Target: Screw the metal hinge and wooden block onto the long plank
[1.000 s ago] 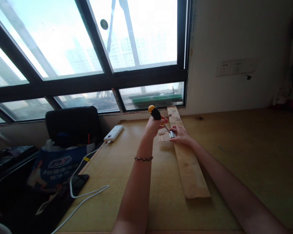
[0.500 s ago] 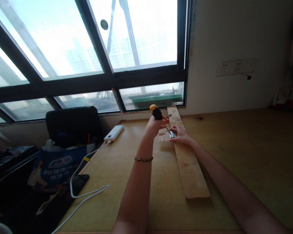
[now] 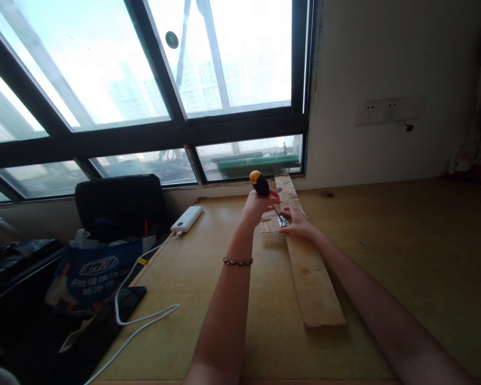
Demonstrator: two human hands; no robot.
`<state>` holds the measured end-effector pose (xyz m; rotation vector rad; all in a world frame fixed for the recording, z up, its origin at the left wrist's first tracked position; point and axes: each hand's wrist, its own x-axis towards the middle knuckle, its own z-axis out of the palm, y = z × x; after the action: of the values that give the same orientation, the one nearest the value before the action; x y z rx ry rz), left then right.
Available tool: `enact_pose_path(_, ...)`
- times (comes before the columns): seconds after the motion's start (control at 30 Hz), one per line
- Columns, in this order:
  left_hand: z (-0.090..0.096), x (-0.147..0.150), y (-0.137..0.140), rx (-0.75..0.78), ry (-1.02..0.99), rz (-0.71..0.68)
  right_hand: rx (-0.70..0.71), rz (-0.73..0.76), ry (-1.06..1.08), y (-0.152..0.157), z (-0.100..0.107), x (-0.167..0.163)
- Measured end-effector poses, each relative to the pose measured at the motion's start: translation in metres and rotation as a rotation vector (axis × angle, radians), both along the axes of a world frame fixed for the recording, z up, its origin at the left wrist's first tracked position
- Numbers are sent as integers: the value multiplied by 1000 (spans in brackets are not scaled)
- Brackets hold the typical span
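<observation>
Screwdriver (image 3: 260, 184) gripped in left hand (image 3: 257, 207), tip angled down at metal plate (image 3: 284, 221); right hand (image 3: 299, 222) pinches plate over plank (image 3: 315, 283), towards far edge of counter (image 3: 200, 310). Pinch presumably stops plate shifting; tip contact too small to tell.

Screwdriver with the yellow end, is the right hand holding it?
No, the left hand grips the screwdriver, while the right hand has its fingers around the small metal piece.
</observation>
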<state>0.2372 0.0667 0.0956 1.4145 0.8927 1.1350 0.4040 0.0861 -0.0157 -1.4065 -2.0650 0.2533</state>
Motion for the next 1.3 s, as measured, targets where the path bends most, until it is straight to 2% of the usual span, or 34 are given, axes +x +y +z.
enact_pose_path(0.13,-3,3,3,61,60,40,3,-3,14,0,-1,0)
enact_pose_path(0.3,-6,2,9,323,255,180,4,-5,9,-2,1,0)
enact_pose_path(0.4,-4,1,8,384,319,155,1,-3,11,-2,2,-1)
enact_pose_path(0.67,-2,-6,10,383,339,167,4,-16,4,-1,0,-1)
enact_pose_path(0.83,2,-9,4,288,179,-1,22,-22,-6,1,-2,-1)
enact_pose_path(0.93,5,-7,-1,269,158,-68,21,-21,4,2,-3,-1)
enact_pose_path(1.0,5,-5,-3,333,196,-3,16,-13,6,2,-4,-1)
enact_pose_path(1.17,4,2,-5,483,431,384,11,-13,-13,3,-4,0)
enact_pose_path(1.23,5,3,-5,506,475,443,17,-18,-21,3,-4,0)
enact_pose_path(1.3,5,4,-5,518,474,410,18,-10,-29,3,-4,0)
